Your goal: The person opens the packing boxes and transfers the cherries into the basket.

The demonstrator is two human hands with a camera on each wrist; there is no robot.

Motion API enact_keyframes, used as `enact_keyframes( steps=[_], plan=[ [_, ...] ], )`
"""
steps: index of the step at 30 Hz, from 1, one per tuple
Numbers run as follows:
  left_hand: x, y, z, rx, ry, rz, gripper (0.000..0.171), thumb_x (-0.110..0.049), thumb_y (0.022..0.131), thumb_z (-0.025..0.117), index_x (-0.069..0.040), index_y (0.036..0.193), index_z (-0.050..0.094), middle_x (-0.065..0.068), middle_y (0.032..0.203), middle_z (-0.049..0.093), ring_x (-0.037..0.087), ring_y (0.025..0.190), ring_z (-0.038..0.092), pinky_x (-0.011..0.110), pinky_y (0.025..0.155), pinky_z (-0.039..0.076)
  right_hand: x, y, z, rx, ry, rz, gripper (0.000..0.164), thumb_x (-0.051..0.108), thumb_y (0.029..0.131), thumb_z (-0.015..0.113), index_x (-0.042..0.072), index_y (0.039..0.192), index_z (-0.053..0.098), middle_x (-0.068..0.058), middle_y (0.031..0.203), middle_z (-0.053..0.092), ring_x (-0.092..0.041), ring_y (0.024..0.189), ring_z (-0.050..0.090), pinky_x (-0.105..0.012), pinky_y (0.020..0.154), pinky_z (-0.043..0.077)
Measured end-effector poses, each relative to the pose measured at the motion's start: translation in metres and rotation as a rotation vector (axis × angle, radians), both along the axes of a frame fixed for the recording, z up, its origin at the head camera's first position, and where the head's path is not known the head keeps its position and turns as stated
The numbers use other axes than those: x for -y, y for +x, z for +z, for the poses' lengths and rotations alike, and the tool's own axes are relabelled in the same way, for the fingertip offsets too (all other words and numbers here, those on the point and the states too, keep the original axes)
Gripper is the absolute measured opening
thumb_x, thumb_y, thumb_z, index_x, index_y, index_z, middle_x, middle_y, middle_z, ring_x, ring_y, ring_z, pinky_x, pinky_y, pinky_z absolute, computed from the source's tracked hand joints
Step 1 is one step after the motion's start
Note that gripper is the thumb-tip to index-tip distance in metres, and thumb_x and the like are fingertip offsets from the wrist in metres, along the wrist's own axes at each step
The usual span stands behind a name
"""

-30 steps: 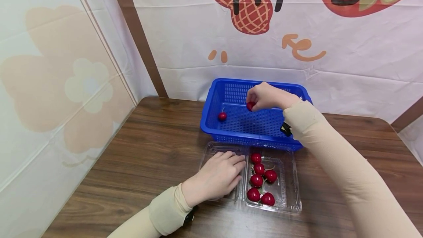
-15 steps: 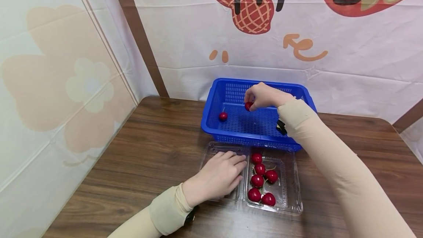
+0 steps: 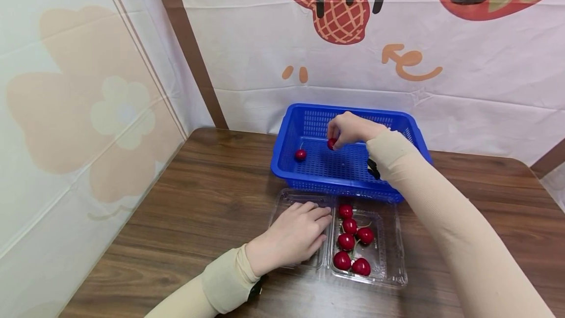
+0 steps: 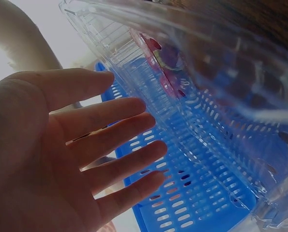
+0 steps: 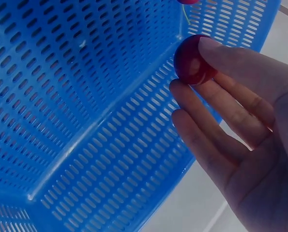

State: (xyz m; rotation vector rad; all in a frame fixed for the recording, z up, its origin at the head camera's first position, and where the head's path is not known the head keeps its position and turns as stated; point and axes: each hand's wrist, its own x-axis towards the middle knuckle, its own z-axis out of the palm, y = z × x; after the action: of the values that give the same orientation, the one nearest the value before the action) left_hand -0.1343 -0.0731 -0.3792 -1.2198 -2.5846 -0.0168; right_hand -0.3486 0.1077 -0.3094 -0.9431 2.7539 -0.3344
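My right hand [image 3: 350, 128] pinches a red cherry [image 5: 194, 60] between thumb and fingers over the inside of a blue plastic basket [image 3: 282, 173]. A second cherry [image 3: 300, 154] with a stem lies on the basket floor at the left. My left hand [image 3: 291, 234] rests with fingers straight over the left half of a clear plastic clamshell box [image 3: 399, 259]. In the left wrist view its fingers [image 4: 119, 130] are spread beside the clear plastic. Several cherries [image 3: 346, 242], some with green stems, lie in the box's right half.
The wooden table [image 3: 185, 210] carries the box in front of the basket. A printed white curtain [image 3: 247, 38] hangs behind the table, and another with a pale flower stands along its left side.
The right hand stays over the basket with the cherry, having shifted slightly left in it. The whole head view has drifted slightly; the left hand keeps its place on the box.
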Motion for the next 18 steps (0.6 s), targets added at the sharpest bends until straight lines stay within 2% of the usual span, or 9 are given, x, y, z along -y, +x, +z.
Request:
enact_keyframes(
  steps=[9, 18],
  plan=[
    [-0.001, 0.0, 0.0, -0.006, 0.0, 0.002, 0.035, -0.03, 0.086, 0.056, -0.011, 0.114, 0.065, 0.002, 0.122, 0.062, 0.021, 0.108, 0.053, 0.036, 0.086, 0.047, 0.01, -0.006, -0.009, 0.016, 0.019, 0.013, 0.026, 0.013, 0.071, 0.076, 0.006, 0.094, 0.067, -0.01, 0.093, 0.068, -0.02, 0.084, 0.06, -0.037, 0.074, 0.053],
    [0.0, 0.0, 0.0, -0.002, -0.001, 0.005, 0.035, -0.03, 0.086, 0.056, -0.011, 0.114, 0.065, 0.002, 0.122, 0.062, 0.02, 0.109, 0.052, 0.036, 0.086, 0.047, 0.021, -0.005, -0.013, 0.028, 0.029, 0.017, 0.024, 0.011, 0.071, 0.075, 0.006, 0.093, 0.067, -0.009, 0.092, 0.068, -0.019, 0.082, 0.059, -0.037, 0.073, 0.053]
  ],
)
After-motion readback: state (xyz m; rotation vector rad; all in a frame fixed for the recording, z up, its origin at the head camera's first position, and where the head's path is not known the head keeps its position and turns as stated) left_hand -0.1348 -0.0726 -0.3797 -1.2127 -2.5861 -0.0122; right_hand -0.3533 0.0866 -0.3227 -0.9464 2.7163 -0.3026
